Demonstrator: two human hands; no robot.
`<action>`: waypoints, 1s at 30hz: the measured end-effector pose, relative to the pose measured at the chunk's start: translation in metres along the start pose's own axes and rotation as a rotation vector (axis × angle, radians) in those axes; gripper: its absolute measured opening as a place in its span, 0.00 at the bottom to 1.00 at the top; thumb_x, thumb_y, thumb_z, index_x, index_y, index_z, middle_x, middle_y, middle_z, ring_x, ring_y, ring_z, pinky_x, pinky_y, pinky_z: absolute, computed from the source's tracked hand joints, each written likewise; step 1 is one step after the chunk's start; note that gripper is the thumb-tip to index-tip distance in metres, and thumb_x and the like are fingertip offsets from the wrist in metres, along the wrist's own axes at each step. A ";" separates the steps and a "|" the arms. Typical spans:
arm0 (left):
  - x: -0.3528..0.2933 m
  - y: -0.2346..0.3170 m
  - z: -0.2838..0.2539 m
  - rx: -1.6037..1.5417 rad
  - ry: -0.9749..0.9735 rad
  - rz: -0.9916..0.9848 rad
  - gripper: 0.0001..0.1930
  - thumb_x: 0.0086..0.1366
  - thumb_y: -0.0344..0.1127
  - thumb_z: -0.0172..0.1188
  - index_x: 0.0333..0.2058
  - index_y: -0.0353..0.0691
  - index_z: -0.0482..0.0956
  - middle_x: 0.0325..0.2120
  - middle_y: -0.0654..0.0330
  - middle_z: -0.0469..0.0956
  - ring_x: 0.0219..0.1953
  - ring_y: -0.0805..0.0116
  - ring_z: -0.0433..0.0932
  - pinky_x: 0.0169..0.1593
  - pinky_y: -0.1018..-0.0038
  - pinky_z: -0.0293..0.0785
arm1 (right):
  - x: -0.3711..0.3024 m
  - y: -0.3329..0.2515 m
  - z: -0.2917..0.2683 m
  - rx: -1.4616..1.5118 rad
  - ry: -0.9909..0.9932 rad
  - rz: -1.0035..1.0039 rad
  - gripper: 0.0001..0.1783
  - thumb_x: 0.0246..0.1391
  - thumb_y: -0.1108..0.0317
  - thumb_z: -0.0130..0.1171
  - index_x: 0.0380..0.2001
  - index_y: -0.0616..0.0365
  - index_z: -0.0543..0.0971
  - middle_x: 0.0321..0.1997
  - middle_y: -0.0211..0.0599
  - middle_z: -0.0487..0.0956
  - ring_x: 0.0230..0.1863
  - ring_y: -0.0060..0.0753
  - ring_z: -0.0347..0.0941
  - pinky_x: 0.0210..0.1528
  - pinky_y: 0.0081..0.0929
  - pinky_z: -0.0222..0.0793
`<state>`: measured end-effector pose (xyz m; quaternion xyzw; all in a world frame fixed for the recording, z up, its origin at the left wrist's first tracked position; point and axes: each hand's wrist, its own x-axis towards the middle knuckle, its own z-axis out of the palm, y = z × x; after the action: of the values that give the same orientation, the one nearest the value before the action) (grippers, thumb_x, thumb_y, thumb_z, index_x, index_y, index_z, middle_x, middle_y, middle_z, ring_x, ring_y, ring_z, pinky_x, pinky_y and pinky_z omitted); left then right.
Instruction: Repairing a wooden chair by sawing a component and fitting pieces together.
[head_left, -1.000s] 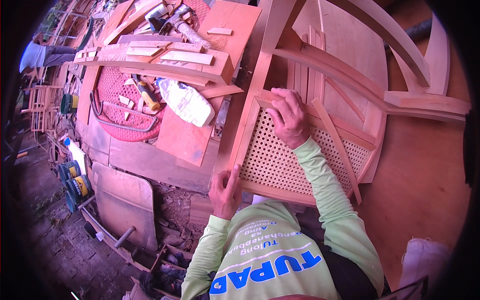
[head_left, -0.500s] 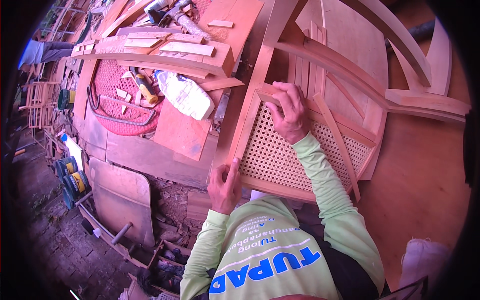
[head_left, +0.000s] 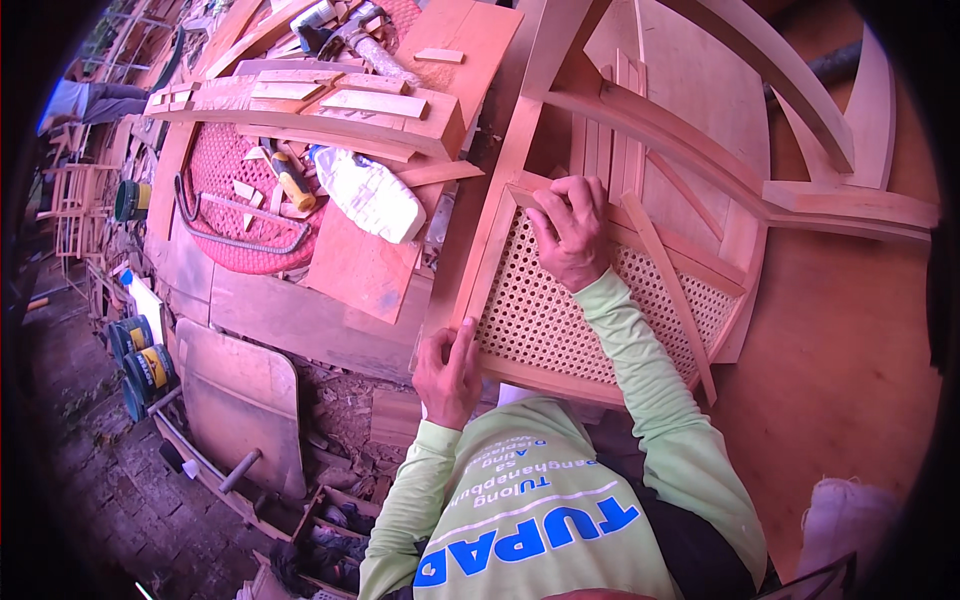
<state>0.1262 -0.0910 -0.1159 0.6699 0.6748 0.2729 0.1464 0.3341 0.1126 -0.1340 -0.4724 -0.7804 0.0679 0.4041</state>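
I saw little change from a second before: my left hand (head_left: 447, 368) stayed clamped on the near-left corner of the wooden chair frame (head_left: 497, 215), thumb over its edge, while my right hand (head_left: 570, 232) crept slightly toward the far rail, fingers together and pressed flat on the woven cane panel (head_left: 545, 315). The frame lay just in front of me, leaning on the workbench (head_left: 300, 320). I judged the cane was still being pressed home along that far edge.
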 end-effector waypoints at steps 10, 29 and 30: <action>0.002 -0.006 -0.001 -0.005 -0.001 0.019 0.25 0.70 0.26 0.69 0.65 0.48 0.83 0.41 0.54 0.79 0.40 0.56 0.82 0.41 0.63 0.82 | 0.004 -0.001 -0.001 -0.010 0.022 -0.036 0.16 0.53 0.74 0.74 0.45 0.60 0.83 0.43 0.38 0.77 0.44 0.47 0.74 0.49 0.45 0.69; 0.005 -0.012 0.001 0.012 -0.019 0.096 0.29 0.70 0.26 0.68 0.68 0.51 0.81 0.42 0.54 0.78 0.38 0.58 0.81 0.39 0.64 0.81 | 0.002 0.000 0.002 -0.023 0.037 -0.044 0.13 0.53 0.73 0.74 0.43 0.59 0.85 0.41 0.36 0.77 0.44 0.45 0.74 0.48 0.43 0.70; 0.005 -0.012 0.002 0.012 -0.021 0.092 0.29 0.70 0.26 0.68 0.68 0.51 0.81 0.42 0.54 0.78 0.38 0.58 0.81 0.39 0.64 0.81 | 0.002 0.000 0.002 -0.024 0.038 -0.042 0.13 0.53 0.73 0.74 0.43 0.59 0.85 0.41 0.36 0.77 0.43 0.45 0.74 0.48 0.43 0.70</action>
<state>0.1173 -0.0849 -0.1230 0.7040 0.6433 0.2681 0.1366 0.3322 0.1150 -0.1342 -0.4618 -0.7831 0.0409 0.4145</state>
